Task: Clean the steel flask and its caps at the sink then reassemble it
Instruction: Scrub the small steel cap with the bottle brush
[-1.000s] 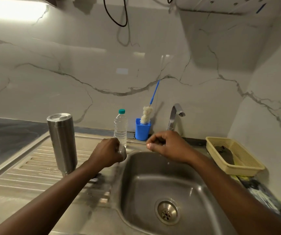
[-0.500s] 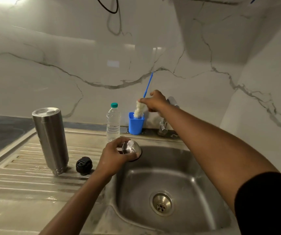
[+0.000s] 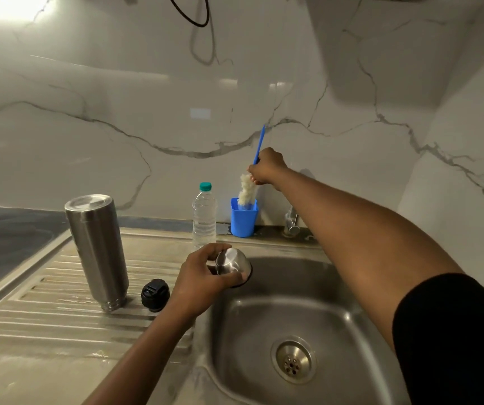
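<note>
- The left hand [image 3: 202, 280] holds the steel outer cap [image 3: 233, 267] with curled fingers and thumb, over the left rim of the sink [image 3: 337, 302]. The round closed end of the cap points up.
- The right hand [image 3: 267, 166] is stretched out behind the sink and grips the blue handle of the bottle brush [image 3: 247, 190]. The white bristles are partly inside the blue cup [image 3: 243, 219] behind the sink.
- The steel flask [image 3: 96, 252] stands on the drainboard [image 3: 30, 325] left of the sink, apart from both hands.
- The black inner cap [image 3: 155, 295] lies on the drainboard, between the flask and the sink.
- A clear water bottle [image 3: 204, 214] with a green top stands behind the sink, just left of the blue cup.
- The tap [image 3: 291, 225] behind the sink is mostly hidden by the right arm.
</note>
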`<control>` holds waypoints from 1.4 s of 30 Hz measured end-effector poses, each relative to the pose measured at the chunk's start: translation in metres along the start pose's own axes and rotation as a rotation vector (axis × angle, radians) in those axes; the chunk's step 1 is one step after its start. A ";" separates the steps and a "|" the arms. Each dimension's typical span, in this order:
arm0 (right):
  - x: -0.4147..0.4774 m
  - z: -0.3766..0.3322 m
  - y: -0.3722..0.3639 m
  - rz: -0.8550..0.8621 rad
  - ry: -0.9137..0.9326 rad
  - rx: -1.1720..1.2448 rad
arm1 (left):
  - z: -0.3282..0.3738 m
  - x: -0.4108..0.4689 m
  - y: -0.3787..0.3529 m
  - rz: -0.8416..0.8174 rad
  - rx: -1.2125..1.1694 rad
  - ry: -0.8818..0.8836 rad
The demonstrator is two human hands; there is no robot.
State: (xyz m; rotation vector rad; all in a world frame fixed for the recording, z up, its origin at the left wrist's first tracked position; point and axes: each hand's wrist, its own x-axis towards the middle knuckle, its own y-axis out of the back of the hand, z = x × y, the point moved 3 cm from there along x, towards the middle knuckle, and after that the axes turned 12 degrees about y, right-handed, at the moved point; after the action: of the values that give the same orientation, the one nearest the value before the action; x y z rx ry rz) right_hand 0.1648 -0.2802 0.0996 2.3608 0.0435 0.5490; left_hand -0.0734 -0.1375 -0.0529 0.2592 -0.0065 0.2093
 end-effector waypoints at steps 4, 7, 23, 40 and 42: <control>0.001 -0.017 0.028 0.075 0.090 0.023 | 0.000 0.003 -0.002 -0.008 -0.006 0.006; -0.004 -0.031 0.057 0.140 0.130 0.064 | -0.001 0.008 -0.003 0.001 -0.013 0.013; -0.172 -0.012 0.153 0.323 0.206 0.559 | 0.006 0.021 -0.034 0.081 -0.204 0.049; -0.280 0.115 0.062 0.213 0.006 0.964 | -0.010 0.027 -0.037 0.105 -0.102 -0.071; -0.281 0.121 0.066 0.186 -0.001 0.971 | -0.012 0.029 -0.035 0.123 -0.106 -0.074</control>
State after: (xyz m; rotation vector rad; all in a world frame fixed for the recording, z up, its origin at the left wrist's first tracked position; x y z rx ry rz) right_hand -0.0505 -0.4569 -0.0427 3.3332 0.1099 0.7223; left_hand -0.0386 -0.1613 -0.0725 0.1606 -0.1071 0.3211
